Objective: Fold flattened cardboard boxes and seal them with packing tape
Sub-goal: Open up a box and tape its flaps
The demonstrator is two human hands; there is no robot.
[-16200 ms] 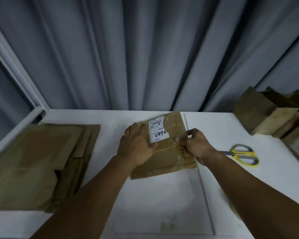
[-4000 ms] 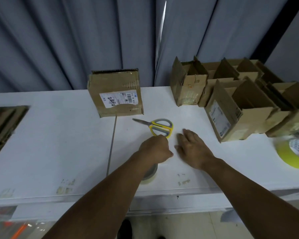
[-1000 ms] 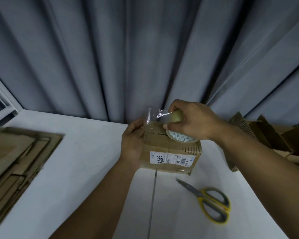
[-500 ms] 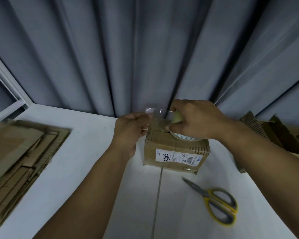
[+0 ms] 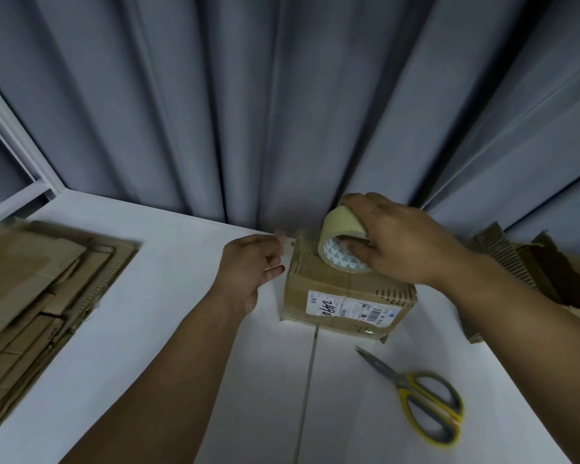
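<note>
Your right hand (image 5: 399, 244) grips the tape roll (image 5: 342, 229), fingers curled over its tan outer band and thumb at the core's opening. The roll sits tilted on the top of the cardboard box (image 5: 332, 289), toward its far edge. Your left hand (image 5: 248, 271) is just beside the box's far left corner, thumb and fingers pinching the tape end (image 5: 284, 241), a clear strip that is hard to make out against the curtain (image 5: 248, 112). The closed box stands on the white table (image 5: 154, 329), its near side carrying a shipping label (image 5: 349, 308). Yellow-handled scissors (image 5: 422, 408) lie near you to the right, apart from the box. A stack of flattened cardboard (image 5: 41, 289) lies at the left, and folded boxes (image 5: 536, 266) sit at the right edge.
</note>
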